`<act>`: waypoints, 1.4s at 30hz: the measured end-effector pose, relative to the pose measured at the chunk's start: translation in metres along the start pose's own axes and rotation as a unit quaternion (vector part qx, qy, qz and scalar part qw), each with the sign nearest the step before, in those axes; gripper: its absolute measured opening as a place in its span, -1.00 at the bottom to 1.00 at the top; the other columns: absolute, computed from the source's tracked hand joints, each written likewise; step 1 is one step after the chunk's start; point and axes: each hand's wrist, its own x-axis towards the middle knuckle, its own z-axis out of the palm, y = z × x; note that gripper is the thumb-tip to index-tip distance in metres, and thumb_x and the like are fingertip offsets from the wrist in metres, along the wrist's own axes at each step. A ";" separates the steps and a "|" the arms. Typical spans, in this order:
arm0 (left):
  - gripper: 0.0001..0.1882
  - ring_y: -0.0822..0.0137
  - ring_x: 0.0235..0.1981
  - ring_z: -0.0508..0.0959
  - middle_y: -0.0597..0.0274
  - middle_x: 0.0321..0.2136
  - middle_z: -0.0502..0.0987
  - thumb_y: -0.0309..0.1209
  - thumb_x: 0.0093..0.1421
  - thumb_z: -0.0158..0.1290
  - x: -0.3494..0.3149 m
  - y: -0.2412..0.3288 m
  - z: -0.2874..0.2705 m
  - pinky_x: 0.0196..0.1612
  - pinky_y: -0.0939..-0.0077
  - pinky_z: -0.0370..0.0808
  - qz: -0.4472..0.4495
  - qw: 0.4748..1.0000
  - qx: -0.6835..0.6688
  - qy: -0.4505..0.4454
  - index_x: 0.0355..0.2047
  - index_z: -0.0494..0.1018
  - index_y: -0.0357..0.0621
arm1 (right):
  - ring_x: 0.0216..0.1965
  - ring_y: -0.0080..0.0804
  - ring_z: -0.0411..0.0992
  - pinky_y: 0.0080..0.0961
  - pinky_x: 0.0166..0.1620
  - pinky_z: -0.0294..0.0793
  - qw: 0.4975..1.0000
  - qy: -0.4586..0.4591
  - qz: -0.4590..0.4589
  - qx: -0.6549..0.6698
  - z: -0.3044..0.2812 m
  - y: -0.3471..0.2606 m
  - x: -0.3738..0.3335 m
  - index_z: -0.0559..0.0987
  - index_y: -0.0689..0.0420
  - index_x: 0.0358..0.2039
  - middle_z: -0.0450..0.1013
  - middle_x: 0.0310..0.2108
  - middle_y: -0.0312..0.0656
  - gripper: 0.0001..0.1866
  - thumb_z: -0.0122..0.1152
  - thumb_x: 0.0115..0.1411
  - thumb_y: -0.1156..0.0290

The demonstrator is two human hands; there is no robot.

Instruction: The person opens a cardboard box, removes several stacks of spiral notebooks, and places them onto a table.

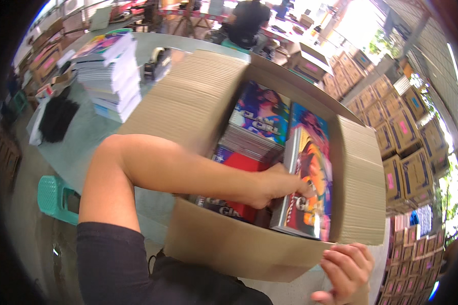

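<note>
An open cardboard box (361, 178) holds several stacks of glossy, colourful paperback books. My left arm reaches across into it. There my left hand (280, 185) grips the left edge of a thick stack of books (303, 213) on the right side, fingers over the top cover. This stack sits higher than the blue-covered books (310, 119) behind it. Left of it are a far stack of books (259, 112) and a lower stack with red covers (239, 165), partly hidden by my forearm. My right hand (346, 269) is at the box's near right corner, fingers loosely curved, thumb apart, holding nothing.
On the green table (160, 43) stand a tall pile of books (109, 76) and a tape dispenser (155, 63). Black cloth (58, 119) lies at its left edge, near a green plastic stool (56, 198). Stacked cartons (402, 127) line the right. A person (247, 23) sits beyond.
</note>
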 end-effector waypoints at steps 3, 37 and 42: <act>-0.60 0.33 -0.26 0.55 0.07 -0.24 0.51 -0.42 0.03 0.12 -0.048 0.026 -0.038 -0.18 0.29 0.55 0.081 0.988 -0.101 -0.089 -0.12 0.33 -0.30 | -0.35 -0.06 0.45 -0.17 -0.23 0.37 0.999 -0.002 0.048 -0.020 -0.002 0.000 -0.003 0.20 0.09 -0.06 0.48 -0.42 0.01 -0.44 -0.11 0.13 -0.11; -0.81 0.34 -0.64 0.50 0.34 -0.68 0.48 -0.18 0.04 0.03 -0.095 -0.062 -0.629 -0.59 0.43 0.32 0.101 0.746 0.580 0.312 -0.49 0.54 0.04 | -0.24 -0.17 0.31 -0.36 -0.19 0.35 0.998 -0.022 -0.048 -0.029 0.140 -0.089 0.197 0.46 0.05 -0.11 0.34 -0.01 -0.10 -0.40 0.31 -0.24 0.15; -0.81 0.28 -0.57 0.52 0.29 -0.65 0.48 -0.21 0.04 0.00 -0.101 -0.063 -0.616 -0.52 0.36 0.33 0.087 0.662 0.662 0.340 -0.53 0.50 -0.01 | -0.21 -0.15 0.30 -0.34 -0.15 0.35 0.999 -0.037 -0.028 -0.010 0.139 -0.086 0.194 0.45 0.04 -0.06 0.32 0.01 -0.12 -0.40 0.29 -0.16 0.12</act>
